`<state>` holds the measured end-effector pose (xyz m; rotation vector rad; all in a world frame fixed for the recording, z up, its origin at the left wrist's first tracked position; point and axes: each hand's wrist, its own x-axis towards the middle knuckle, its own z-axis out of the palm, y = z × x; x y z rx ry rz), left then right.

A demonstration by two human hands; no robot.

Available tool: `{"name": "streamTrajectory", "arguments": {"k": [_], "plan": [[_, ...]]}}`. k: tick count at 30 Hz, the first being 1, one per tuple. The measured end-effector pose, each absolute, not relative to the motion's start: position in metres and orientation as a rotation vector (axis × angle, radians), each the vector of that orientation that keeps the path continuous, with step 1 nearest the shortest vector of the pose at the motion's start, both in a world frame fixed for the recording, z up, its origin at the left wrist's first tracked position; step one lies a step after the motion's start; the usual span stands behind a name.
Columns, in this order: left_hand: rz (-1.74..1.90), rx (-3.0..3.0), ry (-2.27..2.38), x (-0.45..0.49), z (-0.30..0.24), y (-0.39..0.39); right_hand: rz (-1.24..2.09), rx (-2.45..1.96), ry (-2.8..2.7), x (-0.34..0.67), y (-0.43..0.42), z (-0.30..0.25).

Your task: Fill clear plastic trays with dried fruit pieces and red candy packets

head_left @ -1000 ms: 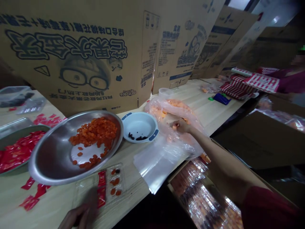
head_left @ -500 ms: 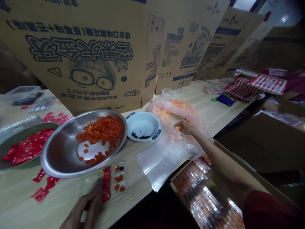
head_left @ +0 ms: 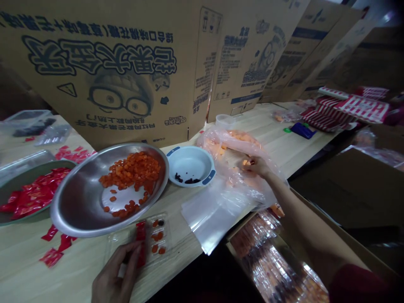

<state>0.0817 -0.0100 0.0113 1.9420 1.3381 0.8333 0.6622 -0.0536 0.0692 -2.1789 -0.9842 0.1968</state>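
1. The right hand (head_left: 257,166) pinches orange pieces (head_left: 245,163) at the open plastic bag (head_left: 244,145).
2. The left hand (head_left: 116,273) rests at the clear tray (head_left: 166,242), fingertips against a red packet (head_left: 143,254); whether they grip it, I cannot tell.
3. The tray lies on the tabletop (head_left: 77,269), near the steel basin (head_left: 75,198).
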Motion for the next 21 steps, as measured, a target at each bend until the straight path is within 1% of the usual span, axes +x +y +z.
{"name": "streamTrajectory", "arguments": {"k": [5,7,9,13,15,18,21], "plan": [[0.923,1.763,1.339,0.101,0.021,-0.011,0.381,-1.893,-0.882,0.635,-0.066,0.106],[0.935,1.632,1.251,0.118,0.03,-0.018,0.499,-1.771,-0.916,0.597,-0.07,0.118],[0.925,1.436,1.124,0.139,0.04,-0.03,0.733,-1.615,-0.948,0.542,-0.072,0.122],[0.899,1.004,0.802,0.167,0.049,-0.046,1.306,-1.37,-1.022,0.412,-0.07,0.097],[0.94,0.9,0.771,0.16,0.042,-0.045,1.486,-1.271,-1.037,0.355,-0.064,0.074],[1.079,0.899,0.921,0.121,0.024,-0.037,1.62,-1.19,-1.024,0.295,-0.049,0.044],[1.178,1.098,1.188,0.074,0.008,-0.018,1.706,-1.163,-0.982,0.267,-0.03,0.028]]}}
